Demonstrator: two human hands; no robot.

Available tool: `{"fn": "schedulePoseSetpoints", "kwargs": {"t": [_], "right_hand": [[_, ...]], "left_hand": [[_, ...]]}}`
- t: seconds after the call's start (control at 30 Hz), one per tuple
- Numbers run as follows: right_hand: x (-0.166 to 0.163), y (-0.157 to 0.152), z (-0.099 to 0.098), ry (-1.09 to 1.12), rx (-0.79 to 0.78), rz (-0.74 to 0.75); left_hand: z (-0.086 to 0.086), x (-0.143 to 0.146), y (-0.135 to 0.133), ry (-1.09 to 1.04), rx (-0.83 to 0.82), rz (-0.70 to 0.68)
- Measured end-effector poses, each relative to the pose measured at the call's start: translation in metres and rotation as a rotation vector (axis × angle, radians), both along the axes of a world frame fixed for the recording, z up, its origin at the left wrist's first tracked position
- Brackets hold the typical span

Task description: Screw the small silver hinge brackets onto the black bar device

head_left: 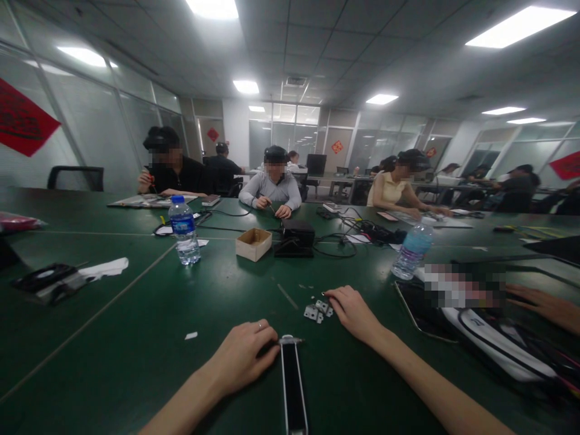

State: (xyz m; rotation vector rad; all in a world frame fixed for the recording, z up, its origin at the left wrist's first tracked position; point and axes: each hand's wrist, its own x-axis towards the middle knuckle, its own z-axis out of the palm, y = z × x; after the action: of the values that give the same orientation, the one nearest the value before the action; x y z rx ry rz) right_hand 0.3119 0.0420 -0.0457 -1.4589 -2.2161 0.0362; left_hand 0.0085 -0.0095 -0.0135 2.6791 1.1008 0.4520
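My left hand (242,356) rests on the green table (136,338) with its fingers curled against the top end of a long black strip (293,386) that has a metal end piece. My right hand (351,309) reaches forward, fingertips pinched at a small metal part beside a cluster of small silver brackets (317,310). What the pinch holds is too small to name.
A small cardboard box (254,243), a black device with cables (296,237) and two water bottles (184,231) (412,251) stand further out. A co-worker's hand (546,305) and a black-and-white bag (493,341) lie at right. Several people sit across the table.
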Motion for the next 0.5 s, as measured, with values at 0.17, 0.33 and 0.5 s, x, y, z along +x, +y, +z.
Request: {"fn": "schedulePoseSetpoints", "kwargs": {"t": [0.17, 0.33, 0.5], "right_hand": [[0.0003, 0.0014, -0.004, 0.051, 0.017, -0.034], [-0.0009, 0.0012, -0.0061, 0.082, 0.033, -0.028], [-0.0011, 0.0014, -0.0083, 0.104, 0.058, -0.021]], "left_hand": [[0.0053, 0.0015, -0.0008, 0.019, -0.02, 0.003], [0.0058, 0.0016, -0.0014, 0.027, -0.03, 0.007], [0.0023, 0.0012, 0.0004, 0.011, -0.022, 0.011]]}}
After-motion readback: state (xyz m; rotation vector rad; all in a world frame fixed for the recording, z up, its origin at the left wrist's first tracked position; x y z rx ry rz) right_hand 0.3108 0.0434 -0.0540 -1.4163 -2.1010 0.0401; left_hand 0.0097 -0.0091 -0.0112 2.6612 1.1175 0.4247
